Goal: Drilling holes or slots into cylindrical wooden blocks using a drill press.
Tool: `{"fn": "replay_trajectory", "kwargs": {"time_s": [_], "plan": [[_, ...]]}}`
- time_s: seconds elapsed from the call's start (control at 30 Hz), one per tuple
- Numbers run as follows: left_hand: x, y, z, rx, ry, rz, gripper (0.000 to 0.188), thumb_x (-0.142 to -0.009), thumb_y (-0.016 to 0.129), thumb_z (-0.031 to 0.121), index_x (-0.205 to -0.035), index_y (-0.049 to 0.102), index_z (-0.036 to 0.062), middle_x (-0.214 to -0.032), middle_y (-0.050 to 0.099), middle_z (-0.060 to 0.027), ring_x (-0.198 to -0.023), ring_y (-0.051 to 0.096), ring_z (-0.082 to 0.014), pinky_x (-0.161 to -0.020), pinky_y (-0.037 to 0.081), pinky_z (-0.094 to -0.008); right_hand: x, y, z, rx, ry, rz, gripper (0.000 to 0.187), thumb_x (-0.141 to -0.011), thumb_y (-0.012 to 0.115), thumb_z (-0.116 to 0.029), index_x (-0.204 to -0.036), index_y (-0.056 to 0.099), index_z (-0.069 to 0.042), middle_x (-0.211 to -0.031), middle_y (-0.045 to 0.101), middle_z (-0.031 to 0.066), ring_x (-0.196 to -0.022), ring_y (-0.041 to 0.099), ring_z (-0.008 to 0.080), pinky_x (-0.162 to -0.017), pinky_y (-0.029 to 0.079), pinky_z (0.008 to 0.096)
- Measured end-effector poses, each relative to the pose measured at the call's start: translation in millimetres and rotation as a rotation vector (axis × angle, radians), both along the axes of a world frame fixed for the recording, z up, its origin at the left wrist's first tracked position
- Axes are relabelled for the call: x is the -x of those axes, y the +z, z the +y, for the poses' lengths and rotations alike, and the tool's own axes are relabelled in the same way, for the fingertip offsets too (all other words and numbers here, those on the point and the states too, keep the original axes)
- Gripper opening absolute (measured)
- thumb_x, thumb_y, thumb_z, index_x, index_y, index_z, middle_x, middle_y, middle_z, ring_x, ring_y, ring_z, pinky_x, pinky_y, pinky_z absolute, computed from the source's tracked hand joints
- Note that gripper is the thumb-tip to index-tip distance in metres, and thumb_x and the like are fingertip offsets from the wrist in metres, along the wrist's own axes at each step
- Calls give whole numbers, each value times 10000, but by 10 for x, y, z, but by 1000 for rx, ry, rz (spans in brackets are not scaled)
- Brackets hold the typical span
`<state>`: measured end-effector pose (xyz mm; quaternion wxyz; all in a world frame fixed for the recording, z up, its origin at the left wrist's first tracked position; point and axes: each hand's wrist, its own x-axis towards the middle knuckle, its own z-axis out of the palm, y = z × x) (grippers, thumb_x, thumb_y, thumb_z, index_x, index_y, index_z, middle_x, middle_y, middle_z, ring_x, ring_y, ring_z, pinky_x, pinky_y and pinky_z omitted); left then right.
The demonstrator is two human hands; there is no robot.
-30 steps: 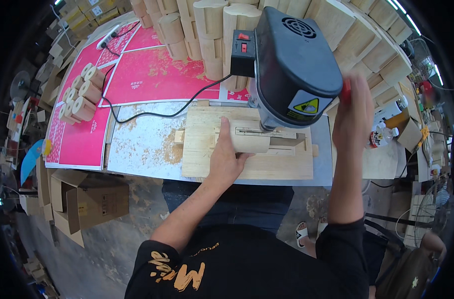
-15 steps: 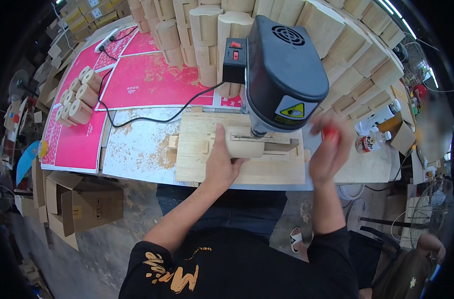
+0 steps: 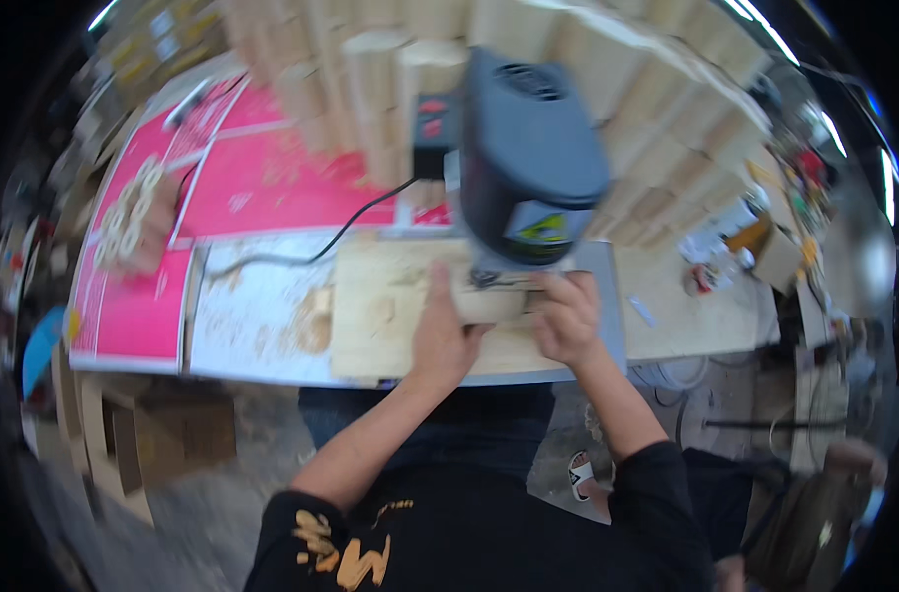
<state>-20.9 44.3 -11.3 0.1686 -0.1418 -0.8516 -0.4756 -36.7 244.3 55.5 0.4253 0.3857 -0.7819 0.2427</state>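
Our left hand (image 3: 445, 340) is wrapped around the left end of the pale wooden cylinder (image 3: 484, 304), with the thumb on the side near us. Our right hand (image 3: 570, 318) is curled by the cylinder's right end. It is too blurry to tell if it grips anything. The cylinder lies on a flat wooden board (image 3: 366, 340), near the middle of the bench's (image 3: 691, 333) front edge, right under the black drill press (image 3: 538, 133).

To do this well, we should press the cylinder down so it can't roll or wobble. Our fingers sit close to the dark drill chuck (image 3: 484, 278), so we should tuck them to the sides, away from its tip. Loose sawdust (image 3: 309, 321) left of the board could get under the wood and tip it, so a quick brush would help.

Farther out, a black cord (image 3: 371, 205) runs left from the drill. Small wooden rings (image 3: 124, 222) stand toward the bench's left edge. Tall stacks of wooden blocks (image 3: 657, 118) line its back edge.
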Motion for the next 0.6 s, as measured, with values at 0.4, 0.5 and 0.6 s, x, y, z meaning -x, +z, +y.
{"fn": "replay_trajectory", "kwargs": {"time_s": [0.4, 0.5, 0.6], "plan": [[119, 258, -307, 14, -187, -143, 1020, -727, 849, 71, -1505, 206, -75, -1422, 456, -277, -1279, 528, -354, -1070, 434, -405, -140, 337, -7, -67, 49, 52, 162, -819, 720, -180, -910, 610, -103, -1043, 662, 77, -833, 594, 261, -723, 469, 374], [128, 397, -385, -222, -255, -426, 1038, -728, 852, 36, -1510, 181, -84, -1420, 464, -262, -1249, 555, -324, -1023, 485, -388, -94, 988, -197, 316, -118, -187, 195, -922, 659, -220, -1033, 609, -68, -962, 637, 87, -813, 591, 218, -698, 459, 337], [212, 408, -460, -162, -292, -482, 1081, -682, 902, 102, -1500, 224, -100, -1337, 524, -244, -1209, 568, -349, -1001, 499, -412, 39, 1374, -199, 687, 4, -735, 402, -972, 613, -311, -1236, 579, -11, -982, 655, 119, -900, 632, 275, -802, 488, 368]]}}
